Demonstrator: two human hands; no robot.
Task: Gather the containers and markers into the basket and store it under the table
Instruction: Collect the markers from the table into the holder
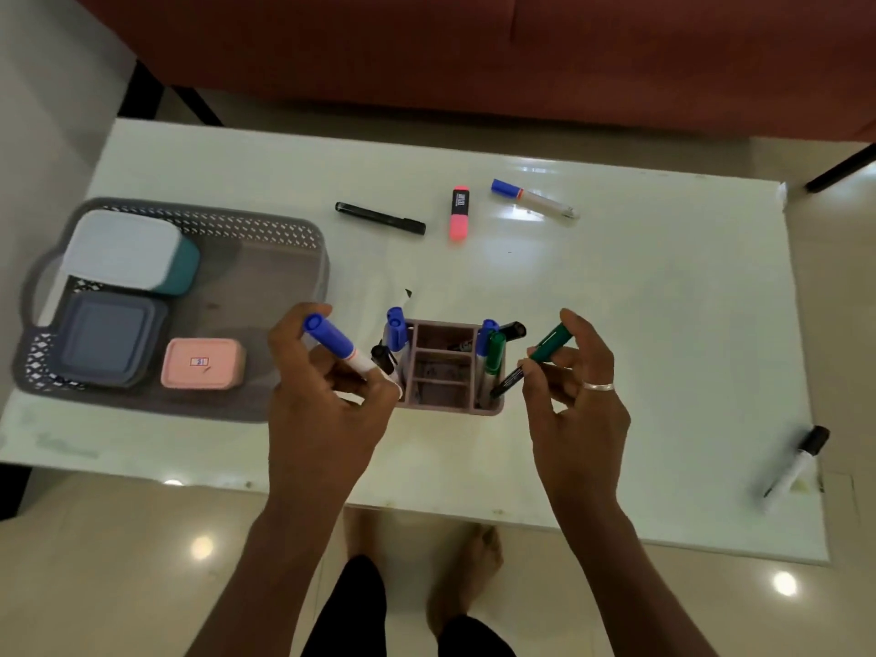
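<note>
My left hand (322, 395) grips a blue-capped white marker (339, 346), its tip end by the left side of a pink divided holder (450, 407). My right hand (576, 395) grips a green-capped dark marker (545, 350) at the holder's right side. Several markers stand in the holder. At the table's left a grey basket (265, 258) holds a white-lidded teal container (128, 251), a dark blue container (106, 339) and a pink container (203, 363). A black marker (379, 218), a pink highlighter (459, 213), a blue-capped marker (533, 199) and a black-capped marker (796, 464) lie loose.
The white glossy table (640, 324) has its near edge just above my bare feet (469, 566) on the tiled floor. A red sofa (474, 49) runs along the far side. The black-capped marker lies close to the table's right front corner.
</note>
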